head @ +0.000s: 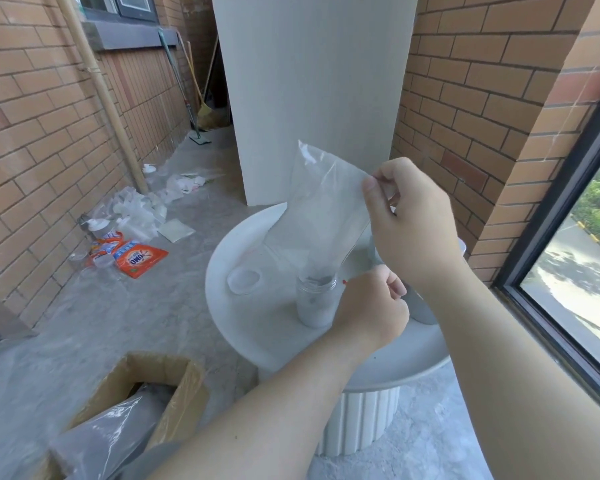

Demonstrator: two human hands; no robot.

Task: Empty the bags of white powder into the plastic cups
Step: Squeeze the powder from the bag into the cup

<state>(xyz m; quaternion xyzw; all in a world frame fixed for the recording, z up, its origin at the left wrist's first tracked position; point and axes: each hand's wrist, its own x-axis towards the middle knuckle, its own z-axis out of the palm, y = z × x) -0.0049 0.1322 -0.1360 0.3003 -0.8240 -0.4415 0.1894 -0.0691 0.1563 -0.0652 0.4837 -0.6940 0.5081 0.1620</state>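
The right hand (413, 223) is raised, thumb and fingers pinching the upper corner of a clear bag (319, 209) that hangs upside down, with little left to see inside. Below it, the left hand (371, 306) is curled tight on the bag's lower edge, just beside the mouth of a plastic cup (316, 303). The bag's narrow end reaches into that cup, which holds white powder and stands on a round white table (257, 323) with a ribbed base. Left of the left hand, a shallow clear dish (244, 279) sits on the tabletop; behind that hand, a second grey cup (421, 306) is partly hidden.

Beyond the right hand, a tall white panel (312, 81) stands between brick walls (49, 133). To the right of both arms a dark-framed window (575, 271) looks onto a road. Far left of the hands, on the grey concrete floor (136, 323), lie an orange detergent packet (136, 259) and scraps of clear plastic. Below the left forearm, an open cardboard box (174, 386) holds more plastic. A broom (201, 98) leans in the far corner.
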